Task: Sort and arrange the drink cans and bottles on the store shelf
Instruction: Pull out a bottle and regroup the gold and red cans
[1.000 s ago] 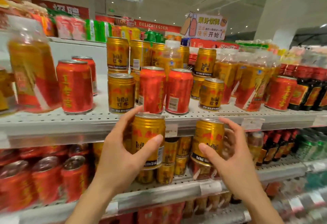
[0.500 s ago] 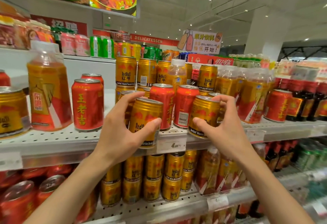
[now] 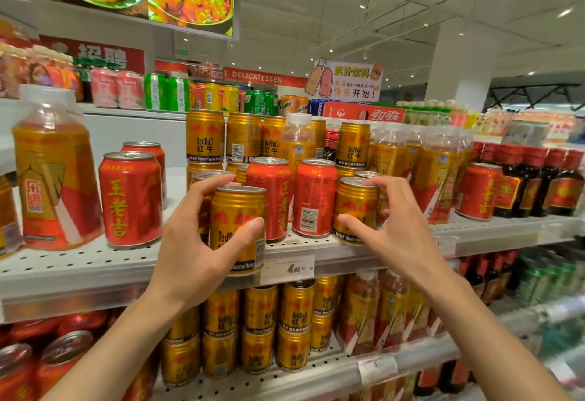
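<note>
Both my arms reach up and forward from the bottom of view, wrists bent back a bit. My left hand [image 3: 193,251] wraps a gold Red Bull can [image 3: 237,229] at the front edge of the shelf [image 3: 95,270], thumb across the label, fingers [image 3: 212,185] curled behind, firm hold; its base looks just over the front edge, can't tell if it's resting yet. My right hand [image 3: 402,229] is on a second gold can [image 3: 356,210] standing at the front edge, thumb low on its side, index on the rim, loose hold, maybe letting go. I'd say both go here to join the gold cans behind. Two red cans [image 3: 294,198] stand between them, mixed in. Further back, stacked gold cans [image 3: 205,137] fill the middle of the shelf, bottles [image 3: 440,163] toward the right end.
</note>
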